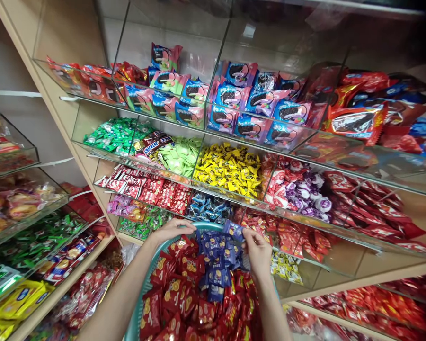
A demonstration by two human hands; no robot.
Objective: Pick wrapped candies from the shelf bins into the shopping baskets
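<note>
A teal basket (137, 303) full of wrapped sweets is at the bottom centre. Red packets (191, 284) fill much of it, and blue packets (216, 258) lie in a patch toward its far side. My left hand (172, 229) rests on the basket's far left rim, its fingers bent over the edge. At the far right rim, my right hand (257, 246) pinches a blue packet (233, 230) between thumb and fingers, above the other blue ones.
Clear-fronted shelf bins rise ahead, holding yellow sweets (229, 170), green sweets (113, 135) and cookie packs (229, 97). More stocked shelves stand at the left, with yellow packs (19, 305). A wooden shelf edge (362, 284) runs at the lower right.
</note>
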